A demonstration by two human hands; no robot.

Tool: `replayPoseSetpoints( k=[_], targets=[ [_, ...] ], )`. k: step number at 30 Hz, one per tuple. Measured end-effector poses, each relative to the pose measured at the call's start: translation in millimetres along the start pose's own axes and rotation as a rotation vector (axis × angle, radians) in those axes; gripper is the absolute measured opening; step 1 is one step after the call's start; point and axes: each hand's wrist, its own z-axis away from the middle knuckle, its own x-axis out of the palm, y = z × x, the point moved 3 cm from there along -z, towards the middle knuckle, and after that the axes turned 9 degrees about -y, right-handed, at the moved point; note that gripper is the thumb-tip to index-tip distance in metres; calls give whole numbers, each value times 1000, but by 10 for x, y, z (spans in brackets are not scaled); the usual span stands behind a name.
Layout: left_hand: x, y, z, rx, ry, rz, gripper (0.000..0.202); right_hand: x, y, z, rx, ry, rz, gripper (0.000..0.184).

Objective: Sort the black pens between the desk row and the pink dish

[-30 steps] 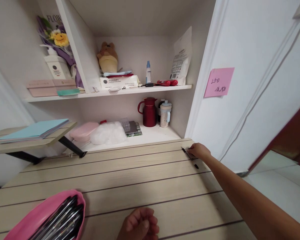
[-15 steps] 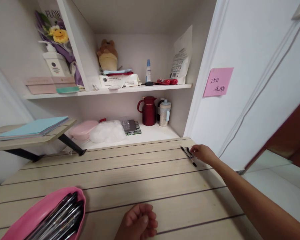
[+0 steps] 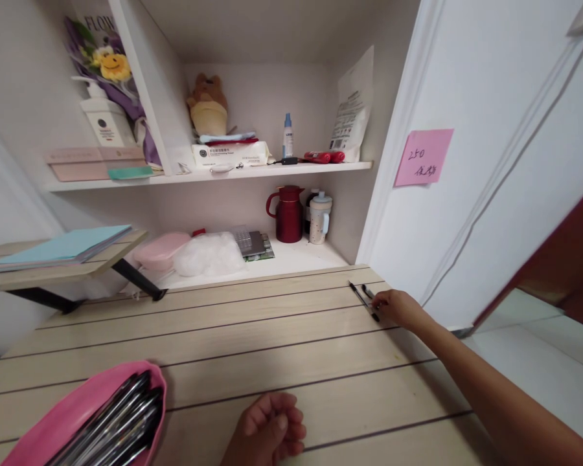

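Note:
Two slim black-and-clear pens lie side by side near the table's far right corner. The left pen (image 3: 359, 296) shows almost whole. Of the second pen (image 3: 368, 291), only the far end shows, the rest being covered by fingers. My right hand (image 3: 396, 307) is closed over this second pen, its fingertips down at the tabletop. My left hand (image 3: 274, 424) rests near the front edge, fingers loosely curled in with the thumb against them and nothing in them. To its left is a pink container (image 3: 72, 408) full of several similar pens (image 3: 121, 414).
The wooden table (image 3: 223, 353) meets a white cabinet holding a red jug (image 3: 289, 213), a pale cup (image 3: 319, 220) and a white plastic bundle (image 3: 208, 254). A raised stand (image 3: 121, 249) with blue papers (image 3: 63, 246) is at the left. A wall (image 3: 486, 77) borders the right.
My right hand has shifted slightly down and nearer along the second pen, and its fingers have closed in. My left hand stays put.

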Motion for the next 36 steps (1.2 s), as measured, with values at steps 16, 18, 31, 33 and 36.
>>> replayPoseSetpoints(
  k=[16, 18, 31, 33, 36],
  targets=[
    [-14, 3, 0, -6, -20, -14, 30, 35, 34, 183, 188, 82, 8, 17],
    [-20, 0, -3, -7, -23, -17, 30, 38, 60, 182, 193, 81, 5, 16],
    [16, 12, 6, -2, 13, -15, 27, 45, 80, 138, 203, 135, -29, 15],
    [18, 11, 8, 0, 19, -14, 26, 50, 92, 125, 192, 140, -34, 15],
    [17, 7, 6, 3, 17, -15, 25, 62, 110, 93, 184, 163, -38, 17]
  ],
)
